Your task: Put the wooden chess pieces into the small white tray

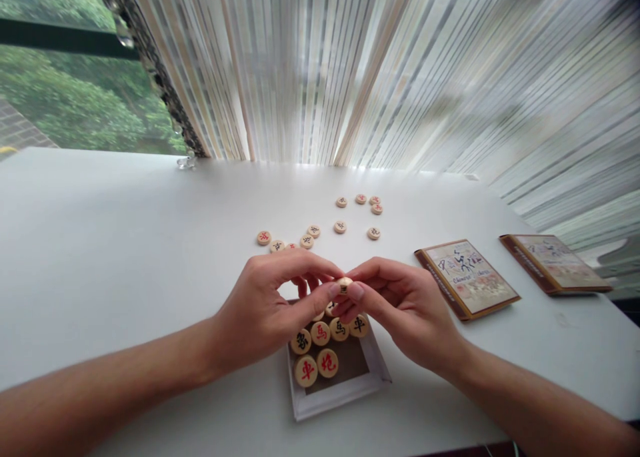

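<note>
Both my hands meet above a small white-rimmed tray (340,393). My left hand (270,307) and my right hand (400,307) pinch the same round wooden chess piece (344,284) between fingertips, held on edge. Below them, several wooden discs (320,350) with red or black Chinese characters lie flat in the tray's brown bottom; my hands hide the tray's far part.
Several loose wooden discs (345,218) are scattered on the white table (125,243) beyond my hands. Two brown-edged box parts lie to the right, one nearer (467,278), one farther (555,263). A striped curtain and a window stand behind the table.
</note>
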